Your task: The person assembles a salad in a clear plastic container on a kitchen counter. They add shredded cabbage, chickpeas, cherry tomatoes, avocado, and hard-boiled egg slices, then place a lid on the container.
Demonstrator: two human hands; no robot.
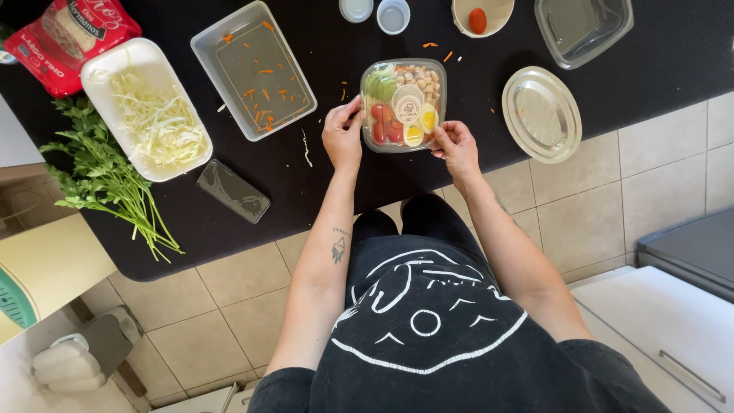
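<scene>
The clear lidded salad box (403,105) sits on the black worktop (382,183) between the hands, the left hand (343,136) gripping its near-left corner and the right hand (456,145) pinching its near-right corner, fingers curled on the rim. To do this well, the person would likely press evenly at both corners so the lid seats flat and the filling is not squashed. Inside show two egg halves, a few red tomato pieces, green slices, croutons and one round sticker on the lid. Left of the left hand lie one empty clear tub (253,70) flecked with carrot shreds, one white tray of shredded cabbage (149,107), one bunch of parsley (103,180), one red packet (73,38) and one dark phone (233,191). Right of the right hand rests one oval clear lid (541,113); beyond the hands stand two small cups (375,13), one bowl holding a single tomato (482,15), and one more clear container (582,27).
</scene>
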